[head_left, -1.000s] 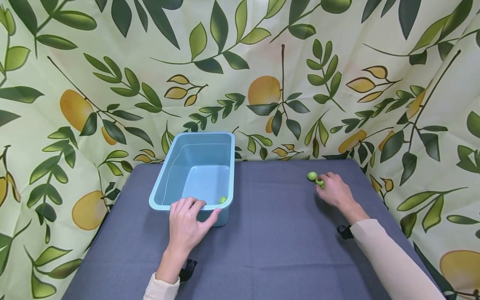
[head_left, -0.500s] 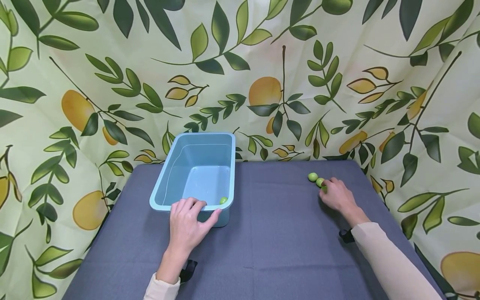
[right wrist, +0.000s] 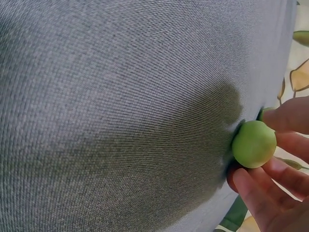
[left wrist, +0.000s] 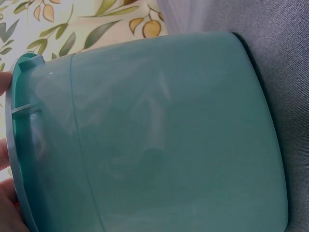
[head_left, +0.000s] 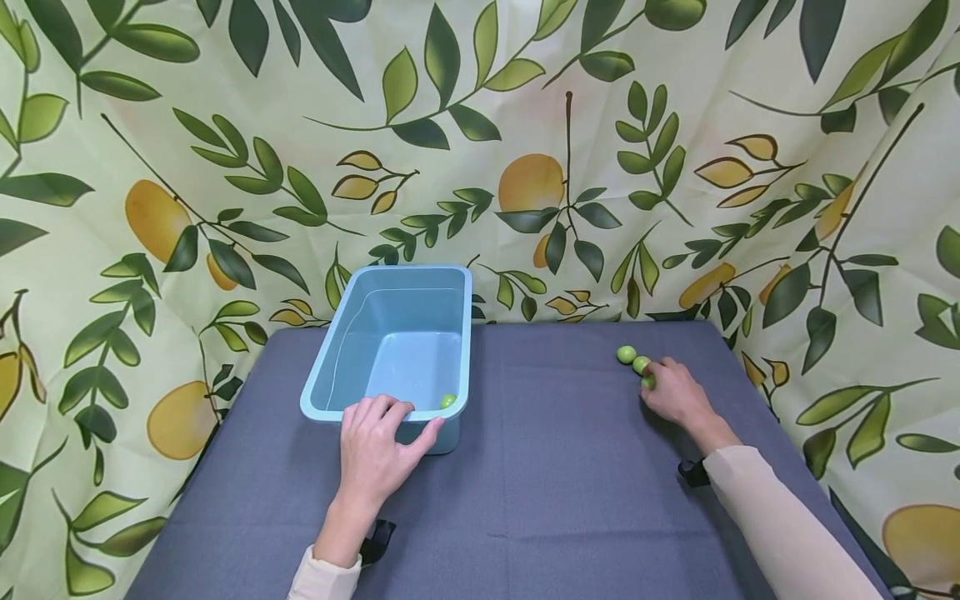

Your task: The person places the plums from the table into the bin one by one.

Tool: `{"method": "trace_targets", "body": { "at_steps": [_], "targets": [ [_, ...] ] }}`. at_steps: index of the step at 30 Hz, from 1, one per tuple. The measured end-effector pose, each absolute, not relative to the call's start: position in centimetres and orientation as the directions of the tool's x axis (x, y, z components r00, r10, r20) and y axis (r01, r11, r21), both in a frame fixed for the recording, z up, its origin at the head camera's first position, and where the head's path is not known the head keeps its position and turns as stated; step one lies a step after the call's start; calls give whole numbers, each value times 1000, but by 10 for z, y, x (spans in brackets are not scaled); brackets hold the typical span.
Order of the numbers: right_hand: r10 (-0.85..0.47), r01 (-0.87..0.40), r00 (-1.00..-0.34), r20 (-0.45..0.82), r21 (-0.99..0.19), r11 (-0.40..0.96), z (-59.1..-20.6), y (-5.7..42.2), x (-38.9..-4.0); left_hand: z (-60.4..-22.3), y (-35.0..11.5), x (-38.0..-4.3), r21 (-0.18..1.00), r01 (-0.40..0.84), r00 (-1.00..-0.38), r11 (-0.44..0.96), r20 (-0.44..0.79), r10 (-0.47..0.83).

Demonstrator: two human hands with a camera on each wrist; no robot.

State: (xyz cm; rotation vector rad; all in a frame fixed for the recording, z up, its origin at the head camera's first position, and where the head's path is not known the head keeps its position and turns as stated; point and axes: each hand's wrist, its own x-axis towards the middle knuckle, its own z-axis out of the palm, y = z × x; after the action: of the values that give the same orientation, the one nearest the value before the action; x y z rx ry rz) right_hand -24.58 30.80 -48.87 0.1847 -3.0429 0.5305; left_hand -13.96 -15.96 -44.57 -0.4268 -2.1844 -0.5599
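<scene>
A light blue plastic tub [head_left: 312, 383] stands at the left, its outer wall [left wrist: 159, 130] filling the left wrist view. My left hand [head_left: 375, 454] grips its near rim, fingers over the edge and thumb along the outside. Inside, a small green fruit [head_left: 447, 401] lies in the near right corner. Far to the right, my right hand [head_left: 677, 393] holds a round green fruit [right wrist: 254, 144] between thumb and fingers, low over the cloth. Two more green fruits, one nearer [head_left: 641, 364] and one farther [head_left: 626, 355], lie just beyond its fingertips.
Dark grey cloth [head_left: 555, 475] covers the table. Behind it and along the sides hangs a cream curtain [head_left: 465, 167] printed with leaves and oranges. The tub's far end stands close to the back curtain.
My right hand has drawn slightly right and nearer, and one fruit has shifted with it, apart from the other two. My left hand stays on the tub's rim.
</scene>
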Motion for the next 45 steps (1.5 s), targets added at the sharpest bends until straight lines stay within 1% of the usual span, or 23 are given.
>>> {"method": "trace_targets", "body": {
  "at_steps": [8,18,22,25,30,34,37,45],
  "targets": [
    [-89,-99,-995,45,-362,927,-488,310,-245,-445,-160,-139,255,474,-617,843,779,111],
    [-99,-110,-994,50,-413,904,-495,315,-246,-445,-159,-138,254,473,-621,844,775,114],
    [-113,-124,-992,53,-435,892,-497,316,-246,-446,-159,-139,241,474,-613,847,781,121],
    [-113,-122,-992,48,-458,880,-499,316,-245,-446,-159,-139,234,477,-608,847,784,125],
    [-112,-137,-991,80,-497,857,-501,315,-244,-446,-159,-138,248,471,-620,847,776,117],
    [-110,-147,-989,102,-530,835,-501,312,-243,-446,-159,-139,238,477,-607,846,785,121],
    [-97,-135,-991,96,-561,817,-500,310,-242,-446,-159,-140,229,481,-599,847,791,126],
    [-68,-96,-995,69,-628,772,-498,301,-239,-446,-159,-139,241,477,-609,845,784,120]
  ]
}}
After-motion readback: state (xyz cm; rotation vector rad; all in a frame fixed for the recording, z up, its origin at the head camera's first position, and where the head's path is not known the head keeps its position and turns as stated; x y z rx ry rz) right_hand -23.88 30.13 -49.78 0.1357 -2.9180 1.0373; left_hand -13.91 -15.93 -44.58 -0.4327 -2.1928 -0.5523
